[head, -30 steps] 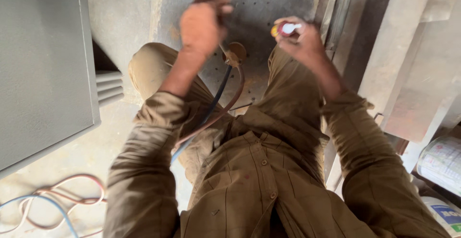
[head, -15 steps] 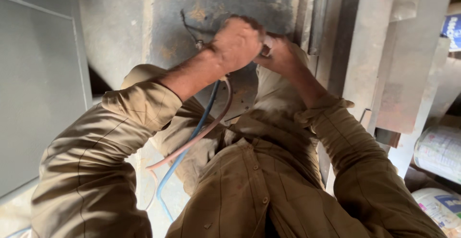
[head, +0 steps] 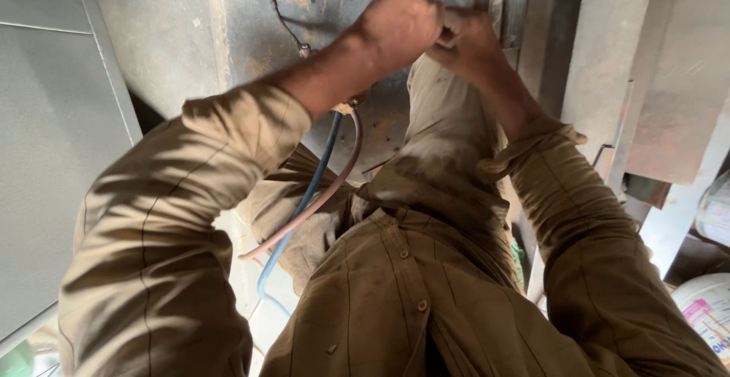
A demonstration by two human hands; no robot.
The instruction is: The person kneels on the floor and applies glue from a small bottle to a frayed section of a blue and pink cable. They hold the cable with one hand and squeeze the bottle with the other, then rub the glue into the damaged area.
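My left hand is a closed fist at the top of the view, in front of a rusty grey metal plate. Under its wrist a brass fitting shows. From the fitting a blue hose and a reddish hose hang down across my lap, so the fist grips the hosed tool's handle. My right hand is curled and pressed against the left fist; what lies inside it is hidden. Both arms wear khaki sleeves.
A grey cabinet panel stands at the left. A thin bent wire sticks up from the plate. Concrete and metal uprights rise at the right, with white buckets at the lower right.
My hands, apart a second ago with a small yellow-white object in the right one, have come together. The view has shifted, and both hands now sit higher and closer.
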